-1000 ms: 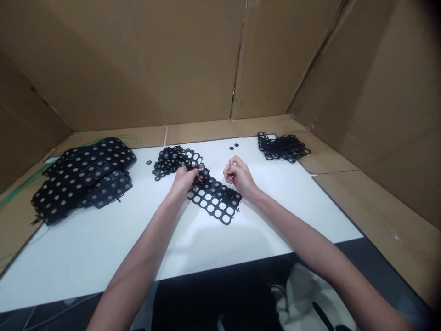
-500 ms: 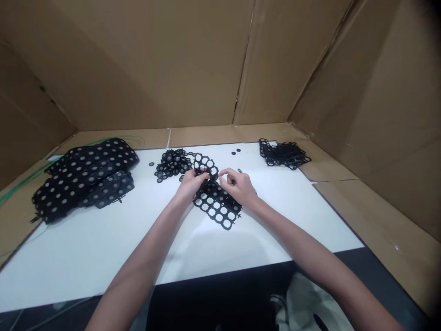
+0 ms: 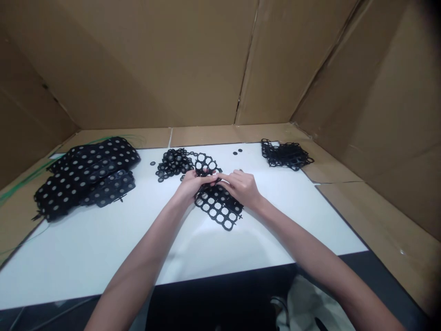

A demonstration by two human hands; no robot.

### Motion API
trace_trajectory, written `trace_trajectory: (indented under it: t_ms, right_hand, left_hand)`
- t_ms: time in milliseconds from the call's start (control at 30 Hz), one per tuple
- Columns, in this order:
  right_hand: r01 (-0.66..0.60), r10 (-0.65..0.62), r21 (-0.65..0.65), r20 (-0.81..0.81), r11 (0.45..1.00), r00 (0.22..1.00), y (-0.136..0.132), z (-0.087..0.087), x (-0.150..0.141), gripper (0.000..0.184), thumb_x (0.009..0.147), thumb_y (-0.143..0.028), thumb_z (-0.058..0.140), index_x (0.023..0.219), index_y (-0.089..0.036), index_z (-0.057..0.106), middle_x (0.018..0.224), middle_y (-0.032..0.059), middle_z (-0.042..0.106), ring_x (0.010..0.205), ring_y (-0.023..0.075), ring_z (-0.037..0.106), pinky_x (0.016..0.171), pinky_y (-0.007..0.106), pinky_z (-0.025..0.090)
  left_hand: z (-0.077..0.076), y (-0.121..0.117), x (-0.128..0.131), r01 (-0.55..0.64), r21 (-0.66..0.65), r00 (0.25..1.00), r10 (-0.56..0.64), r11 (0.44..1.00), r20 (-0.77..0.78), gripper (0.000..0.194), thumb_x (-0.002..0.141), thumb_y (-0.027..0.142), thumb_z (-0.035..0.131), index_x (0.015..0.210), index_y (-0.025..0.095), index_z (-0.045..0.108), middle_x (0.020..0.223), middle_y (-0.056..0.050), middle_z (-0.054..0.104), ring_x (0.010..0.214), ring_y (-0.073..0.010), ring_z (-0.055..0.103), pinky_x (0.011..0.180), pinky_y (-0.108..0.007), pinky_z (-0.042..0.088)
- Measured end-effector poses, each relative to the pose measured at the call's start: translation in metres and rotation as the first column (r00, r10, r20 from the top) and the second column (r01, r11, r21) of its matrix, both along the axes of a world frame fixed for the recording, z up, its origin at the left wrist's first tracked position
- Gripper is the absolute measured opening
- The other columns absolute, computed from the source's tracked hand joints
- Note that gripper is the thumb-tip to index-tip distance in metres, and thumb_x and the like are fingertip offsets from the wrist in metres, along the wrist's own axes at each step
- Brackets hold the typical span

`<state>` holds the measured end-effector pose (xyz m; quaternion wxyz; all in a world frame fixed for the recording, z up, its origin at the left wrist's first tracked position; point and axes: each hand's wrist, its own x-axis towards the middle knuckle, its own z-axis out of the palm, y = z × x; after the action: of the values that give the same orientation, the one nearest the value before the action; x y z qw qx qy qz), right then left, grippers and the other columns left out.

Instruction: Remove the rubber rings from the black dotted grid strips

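A black rubber-like sheet (image 3: 217, 212) with rows of round holes lies partly on the table and partly lifted, its upper end curling above my fingers. My left hand (image 3: 193, 182) is closed on that raised end, thumb on top. From the right, my right hand (image 3: 241, 185) meets it, fingertips pressed together at the sheet's edge beside the left thumb. Some of the sheet's holes near the fold look filled with grey-centred discs. Just behind my left hand is a heap of small black rings or discs (image 3: 174, 162). What sits between the fingertips is hidden.
Dark perforated sheets with grey dots (image 3: 86, 177) are piled at the left. A tangled stack of emptied black lattices (image 3: 286, 155) sits at the back right. Two loose discs (image 3: 235, 153) lie near the white table's (image 3: 103, 257) back edge. Cardboard walls (image 3: 155, 69) enclose the table.
My right hand has moved slightly left, from just apart to meeting my left hand at the sheet. Its fingers have closed there. The left hand keeps its hold.
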<state>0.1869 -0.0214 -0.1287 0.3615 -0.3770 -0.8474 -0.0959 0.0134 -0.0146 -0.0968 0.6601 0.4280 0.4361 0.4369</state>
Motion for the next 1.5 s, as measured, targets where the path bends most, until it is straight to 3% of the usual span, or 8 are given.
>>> trace_trajectory:
  t_ms: [633,800,933,1067,1167,1233,1367,1500]
  right_hand:
    - [-0.020,-0.047,0.347,0.184,0.938,0.982,-0.002,0.010,-0.010,0.022,0.084,-0.014,0.043,0.066,-0.017,0.055,0.047,-0.0023,0.046,0.048,0.0093,0.039,0.045,0.025,0.023]
    - [-0.046,0.058,0.116,-0.105,0.992,0.993,-0.009,0.016,-0.013,0.011,0.082,-0.018,0.046,0.071,-0.018,0.048,0.055,-0.0027,0.046,0.051,0.0085,0.039,0.047,0.023,0.029]
    - [-0.111,-0.117,-0.236,-0.771,0.965,0.627,-0.011,0.022,-0.010,0.016,0.080,-0.021,0.042,0.068,-0.021,0.033,0.057,-0.0051,0.039,0.049,0.0073,0.038,0.049,0.021,0.032]
    - [-0.447,-0.330,-0.487,-0.862,0.750,0.386,-0.001,0.018,-0.008,0.020,0.068,-0.013,0.041,0.063,-0.022,0.024,0.052,-0.0068,0.044,0.043,0.0065,0.035,0.043,0.020,0.029]
    - [-0.533,-0.405,-0.600,-0.798,0.597,0.446,0.002,0.014,-0.011,0.016,0.063,-0.013,0.038,0.072,-0.023,0.030,0.047,-0.0088,0.048,0.038,0.0073,0.030,0.038,0.018,0.023]
    - [-0.478,-0.347,-0.648,-0.741,0.593,0.574,-0.001,0.014,-0.014,0.017,0.065,-0.013,0.036,0.078,-0.023,0.038,0.051,-0.0078,0.051,0.039,0.0075,0.031,0.039,0.019,0.025]
    - [-0.280,-0.112,-0.617,-0.518,0.736,0.848,-0.013,0.021,-0.018,0.024,0.076,-0.016,0.032,0.083,-0.019,0.055,0.064,-0.0019,0.054,0.057,0.0099,0.047,0.057,0.023,0.038]
    - [-0.148,-0.004,-0.502,-0.288,0.852,0.958,-0.017,0.024,-0.016,0.024,0.084,-0.028,0.037,0.092,-0.019,0.057,0.067,-0.0001,0.055,0.066,0.0119,0.051,0.066,0.025,0.039]
  left_hand:
    - [-0.006,0.002,0.012,-0.210,-0.003,0.977,0.210,0.978,-0.025,0.025,0.044,0.010,0.072,0.067,0.009,0.062,0.063,-0.003,0.061,0.056,-0.0103,0.055,0.057,-0.022,0.045]
    - [-0.009,0.011,0.007,-0.377,0.006,0.925,0.377,0.926,0.050,0.024,0.044,0.012,0.072,0.065,0.010,0.061,0.067,-0.004,0.062,0.055,-0.0095,0.054,0.058,-0.023,0.044]
    - [-0.009,0.018,-0.005,-0.533,0.054,0.845,0.534,0.845,-0.014,0.019,0.051,0.013,0.067,0.069,0.012,0.062,0.072,-0.003,0.061,0.055,-0.0075,0.051,0.056,-0.021,0.042]
    - [-0.003,0.012,-0.004,-0.390,-0.039,0.921,0.389,0.920,-0.020,0.025,0.053,0.019,0.067,0.076,0.012,0.063,0.076,-0.005,0.061,0.061,-0.0114,0.054,0.053,-0.022,0.041]
    - [0.003,0.003,0.002,-0.278,-0.041,0.961,0.277,0.960,-0.021,0.027,0.053,0.023,0.069,0.077,0.013,0.062,0.073,-0.004,0.060,0.060,-0.0112,0.054,0.046,-0.019,0.037]
    - [0.006,-0.001,0.005,-0.205,-0.007,0.978,0.204,0.979,-0.028,0.031,0.049,0.018,0.071,0.077,0.013,0.061,0.070,-0.002,0.058,0.058,-0.0097,0.053,0.044,-0.018,0.035]
    - [0.008,-0.003,0.005,-0.192,0.008,0.981,0.192,0.981,-0.014,0.035,0.043,0.005,0.068,0.075,0.014,0.059,0.065,0.002,0.054,0.049,-0.0059,0.048,0.043,-0.018,0.034]
    - [0.008,-0.001,0.002,-0.188,0.006,0.982,0.188,0.982,-0.003,0.032,0.043,0.004,0.067,0.072,0.013,0.058,0.059,0.004,0.051,0.043,-0.0037,0.043,0.040,-0.017,0.030]
